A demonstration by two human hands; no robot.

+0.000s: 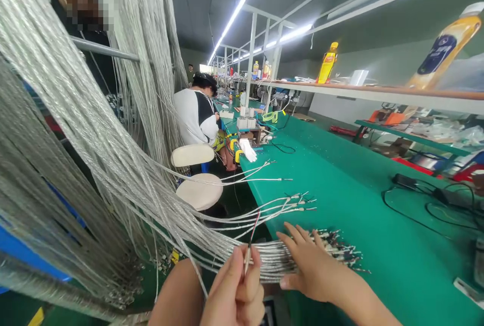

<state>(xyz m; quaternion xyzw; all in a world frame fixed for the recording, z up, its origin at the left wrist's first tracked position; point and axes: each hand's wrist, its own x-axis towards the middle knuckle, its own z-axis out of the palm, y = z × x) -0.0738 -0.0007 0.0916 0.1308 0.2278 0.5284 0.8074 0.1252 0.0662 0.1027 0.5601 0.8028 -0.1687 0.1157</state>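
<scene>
Pinched between the thumb and fingers of my left hand (240, 285) is one cable end (248, 255), with thin red and dark wires pointing up from it. My right hand (315, 265) lies palm down with fingers spread, over a bundle of silvery cables (274, 255) on the green table (378, 215). The stripped, dark and white ends of the bundle (344, 250) stick out beyond my right hand. Several loose cable ends (298, 202) rest on the table edge farther forward. The cables run down from a large hanging mass (113, 129) at the left.
A person in white and black (194, 114) sits farther along the table, near a white stool (200, 191). A white glove (248, 149) lies by a small fixture. Black cords (434, 200) lie at the right. Bottles (327, 63) stand on a shelf above the table.
</scene>
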